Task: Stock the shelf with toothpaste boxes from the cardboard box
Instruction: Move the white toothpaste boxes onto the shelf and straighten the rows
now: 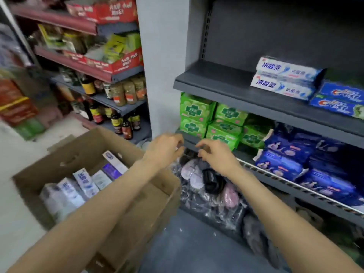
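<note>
An open cardboard box [137, 209] stands on the floor at lower left and holds several white and purple toothpaste boxes [84, 183]. On the dark grey shelf [226, 85] at upper right lie two white toothpaste boxes [285, 77], with blue Crest boxes [342, 99] beside them. My left hand [165, 148] and my right hand [214, 154] hang side by side in the air between the cardboard box and the shelving. Their fingers are loosely curled and hold nothing.
Green packs [214, 119] and blue packs [307, 160] fill the shelf below. Bagged items in plastic [206, 184] lie on the bottom level. A second shelving unit at the left carries bottles [116, 119] and red cartons [114, 10]. A grey pillar [161, 62] separates the two units.
</note>
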